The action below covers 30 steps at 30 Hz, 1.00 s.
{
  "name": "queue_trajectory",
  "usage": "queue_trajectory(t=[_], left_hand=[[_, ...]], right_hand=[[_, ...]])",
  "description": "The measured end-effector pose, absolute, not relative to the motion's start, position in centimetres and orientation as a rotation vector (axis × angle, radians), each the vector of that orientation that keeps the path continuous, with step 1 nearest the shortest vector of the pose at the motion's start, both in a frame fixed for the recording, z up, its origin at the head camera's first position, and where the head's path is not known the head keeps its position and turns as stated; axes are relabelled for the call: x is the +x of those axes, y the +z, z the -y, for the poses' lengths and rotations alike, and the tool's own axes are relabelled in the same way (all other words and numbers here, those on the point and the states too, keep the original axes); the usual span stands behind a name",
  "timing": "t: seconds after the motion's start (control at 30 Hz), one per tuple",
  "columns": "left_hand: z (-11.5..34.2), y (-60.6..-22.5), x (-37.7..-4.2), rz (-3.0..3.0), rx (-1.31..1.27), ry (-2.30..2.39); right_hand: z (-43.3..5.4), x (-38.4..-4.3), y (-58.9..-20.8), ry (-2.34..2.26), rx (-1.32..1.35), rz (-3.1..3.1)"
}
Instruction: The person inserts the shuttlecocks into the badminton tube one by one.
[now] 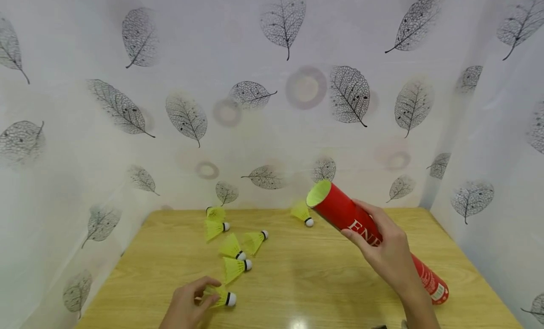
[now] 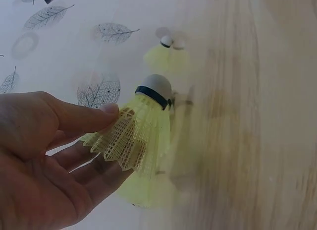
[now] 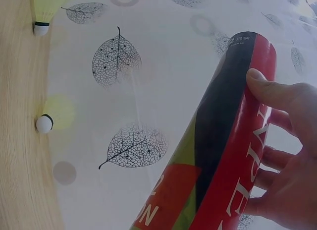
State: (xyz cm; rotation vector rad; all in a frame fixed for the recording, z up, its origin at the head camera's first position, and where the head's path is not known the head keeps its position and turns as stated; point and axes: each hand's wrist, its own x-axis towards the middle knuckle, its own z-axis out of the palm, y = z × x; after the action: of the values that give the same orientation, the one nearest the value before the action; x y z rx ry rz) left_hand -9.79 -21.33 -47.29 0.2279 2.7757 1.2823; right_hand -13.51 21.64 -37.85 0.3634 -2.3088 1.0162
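Observation:
My left hand point(image 1: 189, 301) pinches a yellow shuttlecock point(image 1: 222, 299) by its skirt, low over the near left of the table. In the left wrist view the thumb lies on the shuttlecock's netted skirt point(image 2: 141, 133), and its white cork with a dark band points away from the palm. My right hand point(image 1: 388, 251) grips a red shuttlecock tube point(image 1: 337, 207) around its middle. The tube is tilted, its open yellow-lined mouth point(image 1: 318, 193) facing up and left and its other end low at the right. The right wrist view shows black and green on the tube's side point(image 3: 223, 106).
Several yellow shuttlecocks lie loose on the wooden table point(image 1: 297, 282), including one beside the held one point(image 1: 235, 268). Another shuttlecock point(image 1: 303, 215) lies alone near the back edge. Behind and at both sides hangs a pale leaf-printed sheet point(image 1: 263, 145).

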Motion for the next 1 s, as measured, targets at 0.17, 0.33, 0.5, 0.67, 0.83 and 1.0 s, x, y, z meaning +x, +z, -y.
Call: queue_trajectory(t=[0.17, 0.33, 0.5, 0.67, 0.83, 1.0], left_hand=[[20.1, -46.1, -9.7, -2.84, 0.199, 1.385], [18.2, -44.7, -10.4, -2.976, 0.156, 1.512], [16.7, -43.5, -11.1, -2.947, 0.25, 1.671], [15.3, -42.6, -11.8, -2.962, 0.435, 1.854], [14.2, -41.3, -12.8, -2.935, 0.567, 1.992], [13.4, -40.0, -13.8, -2.892, 0.671, 2.056]], right_hand=[[-21.6, -13.4, -37.8, 1.018, 0.351, 2.308], [-21.5, -13.4, -37.8, 1.02, 0.351, 2.308], [-21.5, -13.5, -37.9, 1.022, 0.357, 2.309], [-21.5, -13.4, -38.0, 1.025, 0.347, 2.318], [-21.4, -13.3, -38.0, 1.029, 0.352, 2.316], [-21.2, -13.6, -37.9, 1.03, 0.372, 2.308]])
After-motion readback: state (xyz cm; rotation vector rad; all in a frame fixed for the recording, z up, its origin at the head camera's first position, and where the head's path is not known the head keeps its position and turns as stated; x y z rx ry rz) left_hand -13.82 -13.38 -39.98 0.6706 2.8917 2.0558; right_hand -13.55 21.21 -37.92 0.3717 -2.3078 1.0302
